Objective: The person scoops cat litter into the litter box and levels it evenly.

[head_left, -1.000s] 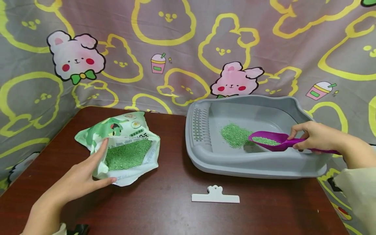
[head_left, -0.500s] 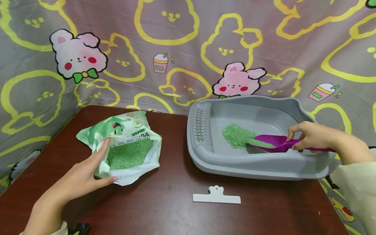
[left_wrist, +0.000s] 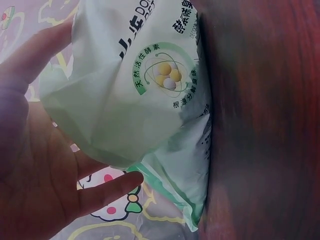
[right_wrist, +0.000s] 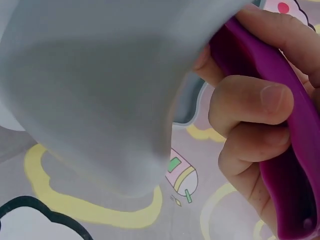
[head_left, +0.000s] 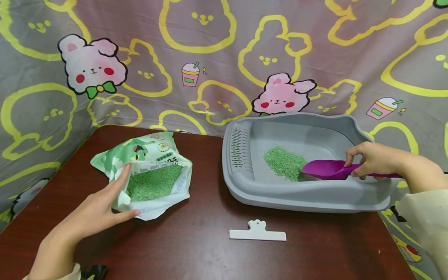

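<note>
My left hand [head_left: 99, 210] spreads its straight thumb and fingers against the side of a green and white cat litter bag [head_left: 140, 151]. The bag lies with its mouth wide, and green litter pellets [head_left: 155, 184] show inside. In the left wrist view, the bag's printed side [left_wrist: 107, 110] covers part of the fingers. My right hand [head_left: 378, 161] grips the handle of a purple litter scoop [head_left: 323, 169], its fingers curled round it in the right wrist view. The scoop is tilted low in the grey litter box [head_left: 297, 190], its tip beside a heap of pellets [head_left: 285, 162].
A white bag clip [head_left: 257, 231] lies on the dark wooden table [head_left: 196, 249] in front of the litter box. Behind the table hangs a cloth [head_left: 213, 46] with rabbit prints. The box's raised wall [right_wrist: 100, 100] fills much of the right wrist view.
The right hand has tipped the scoop, and the pellets in it have slid out onto the heap, which now spreads further towards the scoop. The left hand stays at the bag.
</note>
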`<state>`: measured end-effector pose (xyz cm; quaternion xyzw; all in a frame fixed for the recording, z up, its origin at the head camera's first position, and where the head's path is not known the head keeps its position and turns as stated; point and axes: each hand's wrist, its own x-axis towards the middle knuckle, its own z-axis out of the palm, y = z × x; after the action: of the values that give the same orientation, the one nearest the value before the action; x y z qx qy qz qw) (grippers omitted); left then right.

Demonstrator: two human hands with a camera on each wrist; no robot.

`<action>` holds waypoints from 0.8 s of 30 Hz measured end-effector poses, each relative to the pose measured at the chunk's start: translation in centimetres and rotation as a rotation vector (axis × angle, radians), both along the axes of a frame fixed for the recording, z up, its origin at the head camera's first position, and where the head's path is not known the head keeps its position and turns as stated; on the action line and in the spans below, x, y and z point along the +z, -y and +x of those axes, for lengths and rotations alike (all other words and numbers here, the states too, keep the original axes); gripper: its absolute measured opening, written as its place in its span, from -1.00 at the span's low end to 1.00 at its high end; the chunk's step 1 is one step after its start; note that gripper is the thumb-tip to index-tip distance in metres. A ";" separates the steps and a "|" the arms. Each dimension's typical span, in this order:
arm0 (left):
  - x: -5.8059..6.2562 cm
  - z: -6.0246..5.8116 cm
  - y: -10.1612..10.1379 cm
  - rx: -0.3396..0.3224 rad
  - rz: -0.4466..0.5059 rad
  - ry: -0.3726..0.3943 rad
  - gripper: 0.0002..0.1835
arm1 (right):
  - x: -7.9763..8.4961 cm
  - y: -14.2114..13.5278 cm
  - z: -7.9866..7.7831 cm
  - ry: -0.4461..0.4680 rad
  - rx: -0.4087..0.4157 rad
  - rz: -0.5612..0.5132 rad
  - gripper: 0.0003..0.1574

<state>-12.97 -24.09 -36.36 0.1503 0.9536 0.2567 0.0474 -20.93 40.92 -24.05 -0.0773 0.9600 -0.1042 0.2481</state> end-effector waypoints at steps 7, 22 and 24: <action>0.1 -0.1 0.0 -0.003 -0.002 0.001 0.27 | 0.3 -0.2 0.3 -0.062 0.024 0.049 -0.75; 0.1 0.2 0.0 -0.004 -0.015 -0.013 0.27 | 0.6 0.0 1.9 -0.187 -0.003 -0.010 -0.63; 0.2 0.2 0.0 -0.005 -0.016 -0.013 0.27 | 0.6 0.2 2.3 -0.216 -0.001 -0.018 -0.63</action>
<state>-12.79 -24.09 -36.21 0.1540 0.9555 0.2478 0.0431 -18.66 40.72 -23.40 -0.0897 0.9802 -0.1042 0.1425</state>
